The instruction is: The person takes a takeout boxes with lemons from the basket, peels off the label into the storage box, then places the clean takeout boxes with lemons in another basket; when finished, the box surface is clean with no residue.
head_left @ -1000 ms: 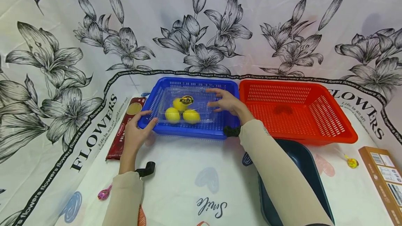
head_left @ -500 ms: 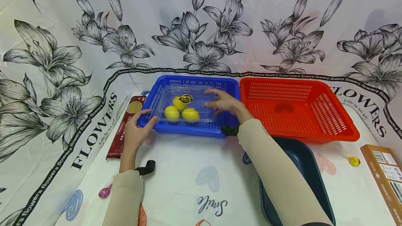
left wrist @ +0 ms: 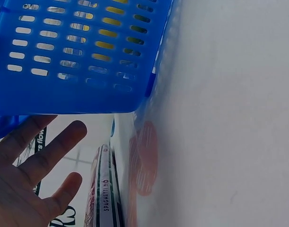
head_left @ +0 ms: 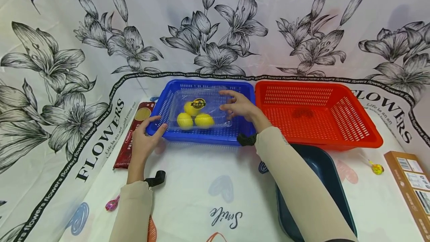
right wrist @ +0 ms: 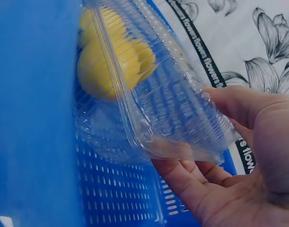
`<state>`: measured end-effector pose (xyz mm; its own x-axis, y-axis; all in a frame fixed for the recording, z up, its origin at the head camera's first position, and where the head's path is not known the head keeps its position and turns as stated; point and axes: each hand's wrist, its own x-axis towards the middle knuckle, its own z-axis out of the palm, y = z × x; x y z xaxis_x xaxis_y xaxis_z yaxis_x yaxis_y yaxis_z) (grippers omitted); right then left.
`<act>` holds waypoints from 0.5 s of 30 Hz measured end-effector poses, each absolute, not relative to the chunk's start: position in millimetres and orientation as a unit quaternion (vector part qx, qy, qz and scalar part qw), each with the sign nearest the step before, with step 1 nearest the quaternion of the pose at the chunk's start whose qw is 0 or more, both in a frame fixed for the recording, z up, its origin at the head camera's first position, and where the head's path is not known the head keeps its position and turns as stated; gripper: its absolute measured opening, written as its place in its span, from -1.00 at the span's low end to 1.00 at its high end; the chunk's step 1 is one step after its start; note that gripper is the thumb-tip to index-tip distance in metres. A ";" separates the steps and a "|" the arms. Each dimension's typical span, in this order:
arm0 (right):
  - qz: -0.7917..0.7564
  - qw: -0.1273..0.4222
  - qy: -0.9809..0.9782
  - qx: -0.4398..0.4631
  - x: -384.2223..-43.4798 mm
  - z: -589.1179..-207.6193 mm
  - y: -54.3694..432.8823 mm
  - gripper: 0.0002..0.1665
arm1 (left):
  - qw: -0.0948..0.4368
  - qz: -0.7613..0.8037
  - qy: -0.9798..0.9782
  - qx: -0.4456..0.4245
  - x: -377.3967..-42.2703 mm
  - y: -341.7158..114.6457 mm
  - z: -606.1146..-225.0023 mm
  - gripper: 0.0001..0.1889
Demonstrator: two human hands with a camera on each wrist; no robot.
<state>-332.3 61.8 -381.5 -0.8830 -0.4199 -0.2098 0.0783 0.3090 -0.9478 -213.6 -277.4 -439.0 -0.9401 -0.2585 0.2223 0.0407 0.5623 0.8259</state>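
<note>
Clear box (head_left: 201, 109) has tilted | 3 yellow fruits (head_left: 204, 120) | right hand (head_left: 240, 106) pinching it, left (head_left: 145, 141) spread

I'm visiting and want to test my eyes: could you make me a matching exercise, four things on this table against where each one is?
Things:
1. Lemons
2. Spaghetti packet
3. Clear plastic clamshell
4. Red basket

Places, as the head view shows them:
A. On the table, to the left of the blue basket
B. To the right of the blue basket
C. Inside the clear plastic clamshell
D. Pinched at one end by the right hand

Pairs: 1-C, 2-A, 3-D, 4-B
</note>
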 end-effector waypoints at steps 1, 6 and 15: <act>-0.578 0.212 0.780 -0.111 -331.3 -381.1 62.2 -0.20 | 0.161 -0.463 -0.869 0.062 -213.2 -277.5 -439.1 -0.44; -0.583 0.196 0.780 -0.120 -326.6 -379.6 64.4 -0.20 | 0.159 -0.466 -0.868 0.064 -213.0 -278.7 -440.3 -0.45; -0.607 0.151 0.770 -0.127 -318.8 -370.8 74.4 -0.19 | 0.149 -0.464 -0.871 0.065 -212.7 -278.0 -437.0 -0.43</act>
